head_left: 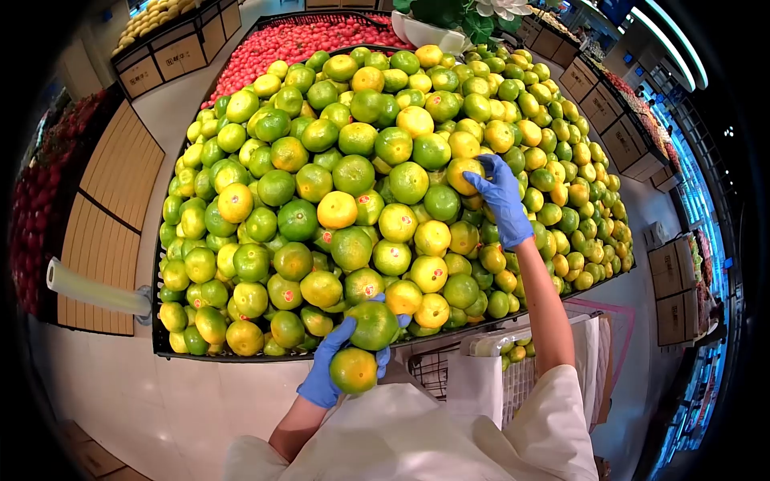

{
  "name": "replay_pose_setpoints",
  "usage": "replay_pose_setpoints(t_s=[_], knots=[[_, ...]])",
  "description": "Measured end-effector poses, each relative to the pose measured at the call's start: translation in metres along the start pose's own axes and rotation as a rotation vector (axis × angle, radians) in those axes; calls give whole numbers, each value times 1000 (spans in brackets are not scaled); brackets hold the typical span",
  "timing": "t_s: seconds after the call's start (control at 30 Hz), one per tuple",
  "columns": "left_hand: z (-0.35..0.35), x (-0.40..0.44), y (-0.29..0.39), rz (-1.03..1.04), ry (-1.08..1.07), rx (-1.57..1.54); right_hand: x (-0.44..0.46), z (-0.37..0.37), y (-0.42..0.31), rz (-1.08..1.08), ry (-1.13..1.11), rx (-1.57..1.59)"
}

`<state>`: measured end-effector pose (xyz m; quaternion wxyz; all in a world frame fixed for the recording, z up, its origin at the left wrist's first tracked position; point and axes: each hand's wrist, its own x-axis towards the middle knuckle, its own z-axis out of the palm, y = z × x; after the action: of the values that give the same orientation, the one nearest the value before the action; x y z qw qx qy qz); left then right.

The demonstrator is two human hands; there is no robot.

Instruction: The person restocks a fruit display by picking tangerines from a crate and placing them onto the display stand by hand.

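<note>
Green and yellow mandarins [353, 175] are heaped on a wide display stand, several with small red stickers. My left hand [325, 367], in a blue glove, is at the near edge of the heap. Its fingers are wrapped round two mandarins, a dark green one [374, 325] and a green-orange one [353, 370] below it. Farther out on the right, my blue-gloved right hand [505, 200] has its thumb and fingers closed on a yellow-orange mandarin [464, 175] at the top of the pile. Part of that fruit is hidden by the fingers.
The black rim [241, 358] of the stand runs along the near side. Against it at the right stands a wire cart [517, 389] with bagged mandarins [517, 351]. Behind the heap are red fruits [297, 42] and a white planter [429, 34]. A plastic bag roll [96, 289] sticks out left.
</note>
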<state>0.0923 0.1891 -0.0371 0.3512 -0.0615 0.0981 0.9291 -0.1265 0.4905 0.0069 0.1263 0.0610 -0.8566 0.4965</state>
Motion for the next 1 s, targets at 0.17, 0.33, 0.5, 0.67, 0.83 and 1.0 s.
replay_pose_setpoints(t_s=[0.17, 0.33, 0.5, 0.67, 0.83, 1.0], knots=[[6, -3, -3, 57, 42, -79, 3, 7, 26, -138, 97, -147], [11, -1, -8, 160, 100, -33, 6, 5, 10, -105, 52, -161], [8, 3, -9, 196, 135, 50, -32, 1, -33, -239, 245, -145], [32, 9, -18, 258, 366, 70, -89, 46, -60, -371, -612, 310], [13, 14, -28, 276, 240, 203, -119, 93, -63, -210, -1043, 389], [4, 21, -38, 228, 310, 192, -111, 97, -52, -114, -1205, 394]])
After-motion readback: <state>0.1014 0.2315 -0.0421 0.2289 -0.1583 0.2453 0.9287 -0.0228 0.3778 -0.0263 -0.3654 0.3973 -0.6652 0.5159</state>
